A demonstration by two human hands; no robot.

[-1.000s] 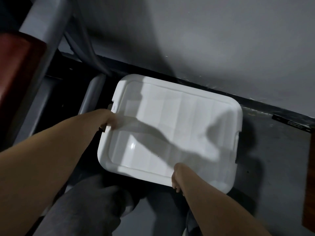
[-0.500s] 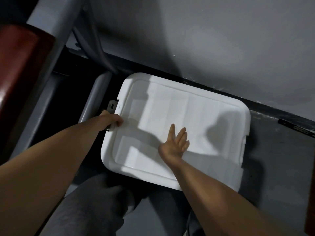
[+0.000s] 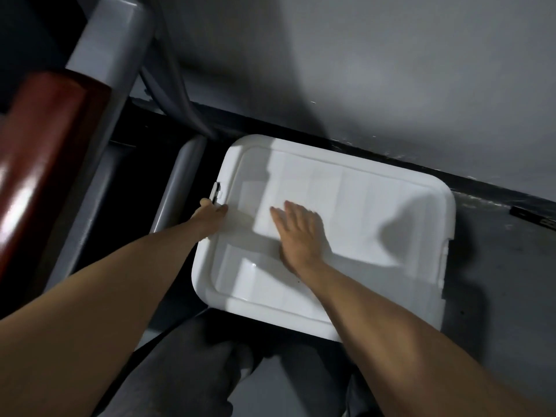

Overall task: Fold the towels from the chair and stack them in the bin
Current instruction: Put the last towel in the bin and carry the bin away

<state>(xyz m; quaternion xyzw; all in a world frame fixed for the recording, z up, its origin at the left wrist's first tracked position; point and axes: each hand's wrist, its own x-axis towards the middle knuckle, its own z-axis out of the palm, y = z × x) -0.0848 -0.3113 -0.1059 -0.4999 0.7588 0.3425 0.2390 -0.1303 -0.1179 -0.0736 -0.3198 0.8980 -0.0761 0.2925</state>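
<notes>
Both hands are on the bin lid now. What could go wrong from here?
1. The left hand grips the lid at its edge, right beside the latch; fingers could get pinched there.
2. The right hand lies flat on the middle of the lid; pressing down while the left side is worked may flex or skew it.

Probably home room, dim view: grey floor (image 3: 496,281), plain wall (image 3: 361,70), dark skirting (image 3: 301,127) behind white bin (image 3: 376,212), chair frame (image 3: 180,182) left of bin.
</notes>
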